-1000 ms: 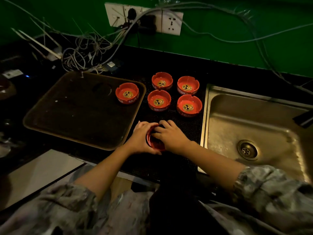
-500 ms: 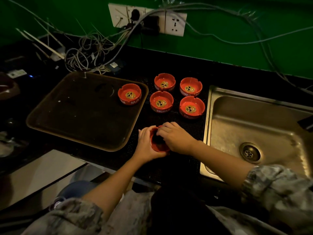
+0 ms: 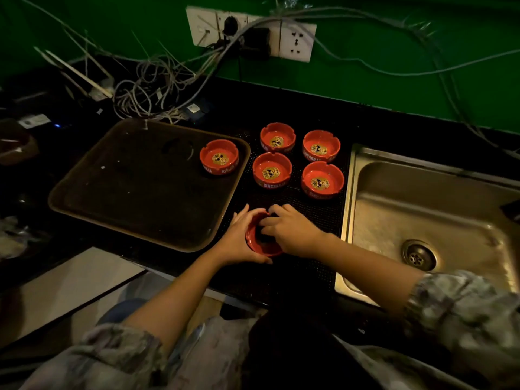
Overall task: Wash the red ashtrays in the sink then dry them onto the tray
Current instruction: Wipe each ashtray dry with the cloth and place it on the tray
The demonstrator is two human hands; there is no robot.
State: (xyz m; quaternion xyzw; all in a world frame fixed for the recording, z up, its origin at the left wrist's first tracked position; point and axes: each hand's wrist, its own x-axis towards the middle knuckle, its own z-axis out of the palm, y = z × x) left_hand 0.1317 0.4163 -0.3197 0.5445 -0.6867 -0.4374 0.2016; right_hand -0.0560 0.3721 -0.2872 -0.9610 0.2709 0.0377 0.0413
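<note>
My left hand (image 3: 239, 237) cups a red ashtray (image 3: 254, 246) from its left side, just above the black mat near the counter's front edge. The fingers of my right hand (image 3: 292, 232) curl over its far rim and press into the bowl. The bowl looks dark under them, and I cannot tell whether a cloth is there. One red ashtray (image 3: 219, 156) with a gold emblem sits in the far right corner of the brown tray (image 3: 135, 190). Several more red ashtrays (image 3: 272, 170) stand upright in a block on the mat behind my hands. The steel sink (image 3: 422, 209) lies to the right.
A tangle of cables (image 3: 152, 88) lies on the counter behind the tray, running up to wall sockets (image 3: 295, 42). The sink's drain (image 3: 418, 254) is uncovered. A dark object (image 3: 510, 211) juts in over the sink's right edge. The black counter (image 3: 309, 108) runs along the green wall.
Both hands have stayed on the same ashtray, with my right fingers shifting inside the bowl. The other ashtrays have not moved.
</note>
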